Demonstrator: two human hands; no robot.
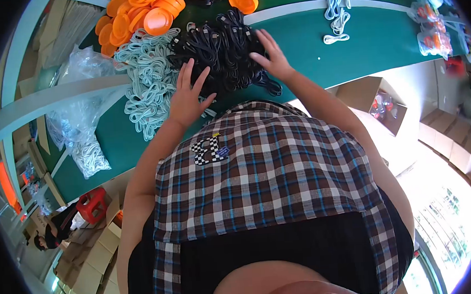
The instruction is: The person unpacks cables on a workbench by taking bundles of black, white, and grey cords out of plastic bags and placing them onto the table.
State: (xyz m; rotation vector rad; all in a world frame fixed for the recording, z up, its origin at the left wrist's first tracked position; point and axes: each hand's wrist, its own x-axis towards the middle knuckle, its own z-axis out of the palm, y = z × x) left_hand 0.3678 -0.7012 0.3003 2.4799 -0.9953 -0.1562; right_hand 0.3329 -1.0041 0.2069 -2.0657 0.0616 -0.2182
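Observation:
A large heap of black USB cables, bundled in loops, lies on the green table in front of me. My left hand is at the heap's left edge, fingers spread, between it and a pile of white cables. On the other side, my right hand rests against the heap's right edge with thumb and fingers apart. Neither hand grips a cable. Whether the fingertips press on the black cables is hard to see.
Orange plastic dishes are piled behind the cables. Several white cable bundles lie at the back right of the green table. Clear plastic bags stand at left, bagged orange parts at right. Cardboard boxes and another person are beyond.

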